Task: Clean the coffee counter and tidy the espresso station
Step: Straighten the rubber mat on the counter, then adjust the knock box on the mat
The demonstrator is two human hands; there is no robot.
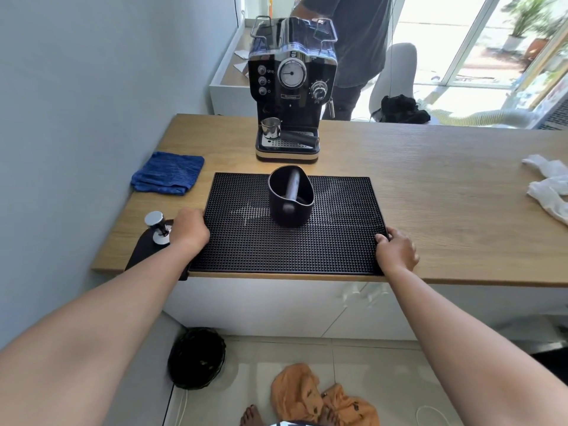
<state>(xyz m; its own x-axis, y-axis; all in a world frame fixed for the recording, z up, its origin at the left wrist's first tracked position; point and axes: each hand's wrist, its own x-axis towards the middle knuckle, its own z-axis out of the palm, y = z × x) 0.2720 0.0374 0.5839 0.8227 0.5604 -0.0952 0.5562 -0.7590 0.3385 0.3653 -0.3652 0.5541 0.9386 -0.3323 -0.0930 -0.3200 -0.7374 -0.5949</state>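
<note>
Gripping the bar mat at its left edge with the left hand, fingers curled; pinching its right edge with the right hand, thumb on top. Lying on the counter, carrying the knock box.

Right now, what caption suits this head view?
Left hand and right hand grip the bar mat carrying a knock box, facing the espresso machine.

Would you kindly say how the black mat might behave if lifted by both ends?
The black mat looks like thin studded rubber, so it would probably sag in the middle. The tall knock box standing on it could then tip or slide.
</note>
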